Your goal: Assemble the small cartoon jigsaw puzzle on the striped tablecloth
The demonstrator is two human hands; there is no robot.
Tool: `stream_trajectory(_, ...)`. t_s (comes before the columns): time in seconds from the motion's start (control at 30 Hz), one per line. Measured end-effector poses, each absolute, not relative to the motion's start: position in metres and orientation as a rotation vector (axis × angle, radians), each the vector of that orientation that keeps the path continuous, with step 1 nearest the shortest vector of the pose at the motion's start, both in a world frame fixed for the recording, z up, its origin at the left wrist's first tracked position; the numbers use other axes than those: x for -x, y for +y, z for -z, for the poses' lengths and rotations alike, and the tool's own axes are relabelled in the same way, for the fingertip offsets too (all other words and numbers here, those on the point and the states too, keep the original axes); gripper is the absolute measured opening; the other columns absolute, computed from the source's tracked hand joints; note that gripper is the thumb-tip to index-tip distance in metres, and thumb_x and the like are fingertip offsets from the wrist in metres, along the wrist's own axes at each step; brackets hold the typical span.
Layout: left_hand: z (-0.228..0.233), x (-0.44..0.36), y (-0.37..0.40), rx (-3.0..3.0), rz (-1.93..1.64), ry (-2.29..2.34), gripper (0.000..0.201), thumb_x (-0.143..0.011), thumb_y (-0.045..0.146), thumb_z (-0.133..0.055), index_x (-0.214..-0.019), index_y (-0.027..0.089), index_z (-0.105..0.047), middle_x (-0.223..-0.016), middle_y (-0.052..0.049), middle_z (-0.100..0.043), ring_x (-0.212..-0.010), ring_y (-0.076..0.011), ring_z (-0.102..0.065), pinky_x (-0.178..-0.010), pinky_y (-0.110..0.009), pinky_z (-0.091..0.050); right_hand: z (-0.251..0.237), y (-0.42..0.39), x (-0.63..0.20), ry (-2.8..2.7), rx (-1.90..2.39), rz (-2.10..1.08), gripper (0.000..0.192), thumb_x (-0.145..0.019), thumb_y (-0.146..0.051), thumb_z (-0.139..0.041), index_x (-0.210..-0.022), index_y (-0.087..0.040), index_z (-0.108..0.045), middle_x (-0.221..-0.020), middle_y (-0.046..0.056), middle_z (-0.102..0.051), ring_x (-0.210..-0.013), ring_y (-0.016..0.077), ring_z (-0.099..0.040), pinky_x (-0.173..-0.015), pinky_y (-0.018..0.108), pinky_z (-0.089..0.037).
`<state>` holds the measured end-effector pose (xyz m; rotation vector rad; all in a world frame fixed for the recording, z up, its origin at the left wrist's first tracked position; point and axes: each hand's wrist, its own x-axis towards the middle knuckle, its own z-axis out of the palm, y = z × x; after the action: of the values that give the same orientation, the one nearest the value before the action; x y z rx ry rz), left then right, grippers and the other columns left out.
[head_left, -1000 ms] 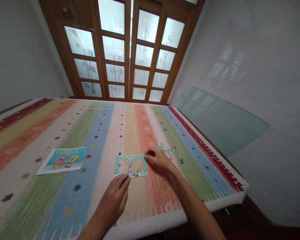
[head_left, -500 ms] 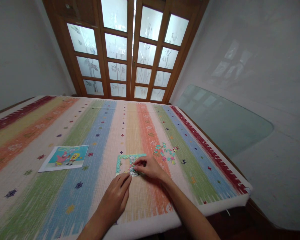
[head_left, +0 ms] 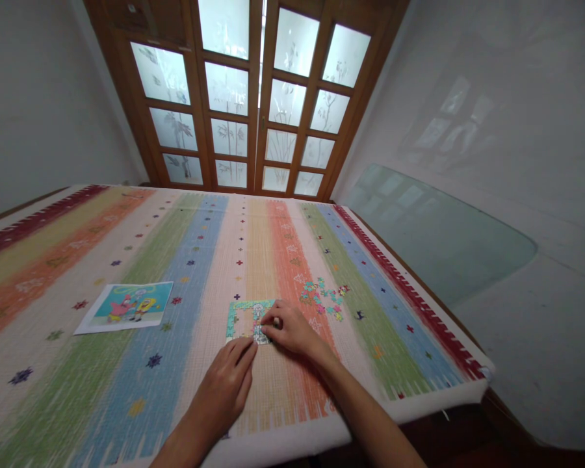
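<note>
So the jigsaw puzzle (head_left: 247,320) sits near the front edge of the surface, on the pale stripe of the striped cloth (head_left: 127,260), and it's roughly half done by the look of it: the teal border makes a closed rectangle on the sides that show, and some of the inside along the bottom is filled, but there's a bare window in the left half where the cloth shows through. The right part of the frame is hidden under the right hand (head_left: 292,330), so no telling how much is filled in there. That hand lies over the puzzle's right side with its fingers (head_left: 271,323) curled narrow and pressed down near the middle; they may be pinching a piece, too small to say for sure. The left hand (head_left: 227,383) rests flat on the cloth just in front of the puzzle, fingers loosely together, holding nothing, its tips right at the lower edge of the frame. Still to go, judging by it: a scatter of loose pieces (head_left: 324,300) just beyond and to the right of the right hand, maybe a couple dozen. Well off to the left lies the reference picture (head_left: 127,305), a cartoon print on a white sheet. Behind it all are the wooden doors (head_left: 253,97) with frosted glass.
</note>
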<state>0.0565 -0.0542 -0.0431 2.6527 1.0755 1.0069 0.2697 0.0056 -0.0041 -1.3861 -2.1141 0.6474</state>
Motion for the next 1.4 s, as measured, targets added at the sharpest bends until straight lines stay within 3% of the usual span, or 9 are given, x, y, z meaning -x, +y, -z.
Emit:
stream_trajectory(0.33,0.044,-0.056,-0.054,-2.639,-1.036,1.075,0.05,-0.096,0.008,-0.043,-0.142,0.022,-0.055,-0.124,-0.012,-0.067,-0.114,-0.028,-0.066,-0.1,-0.047,-0.059,0.0,-0.004,-0.268,-2.323,1.394,-0.402,0.008,-0.092,-0.02,-0.07,-0.089,-0.019,-0.078,-0.096,0.007,-0.068,-0.097,0.0217,-0.058,-0.086,0.034,-0.042)
stream_trajectory(0.8,0.044,-0.056,-0.054,-2.615,-1.046,1.064,0.047,-0.097,0.009,-0.043,-0.139,0.021,-0.059,-0.123,-0.012,-0.067,-0.115,-0.0279,-0.066,-0.099,-0.047,-0.059,-0.003,-0.011,-0.291,-2.277,1.386,-0.329,0.027,-0.094,-0.019,-0.062,-0.119,-0.021,-0.073,-0.104,0.008,-0.066,-0.099,0.0222,-0.058,-0.09,0.035,-0.045)
stream_trajectory(1.13,0.046,-0.055,-0.053,-2.615,-1.067,1.071,0.04,-0.099,0.012,-0.044,-0.133,0.021,-0.063,-0.122,-0.011,-0.069,-0.113,-0.0273,-0.067,-0.099,-0.047,-0.06,-0.002,-0.009,-0.37,-2.021,1.625,-0.243,0.028,-0.09,-0.015,-0.06,-0.113,-0.023,-0.074,-0.101,0.007,-0.066,-0.098,0.0227,-0.06,-0.091,0.037,-0.046)
stream_trajectory(1.4,0.043,-0.054,-0.052,-2.628,-1.085,1.045,0.038,-0.1,0.013,-0.044,-0.132,0.021,-0.063,-0.12,-0.011,-0.069,-0.112,-0.0269,-0.067,-0.098,-0.046,-0.06,0.009,-0.004,-0.365,-1.995,1.753,-0.158,0.02,-0.09,-0.021,-0.063,-0.106,-0.02,-0.074,-0.095,0.007,-0.063,-0.094,0.0232,-0.059,-0.088,0.035,-0.045)
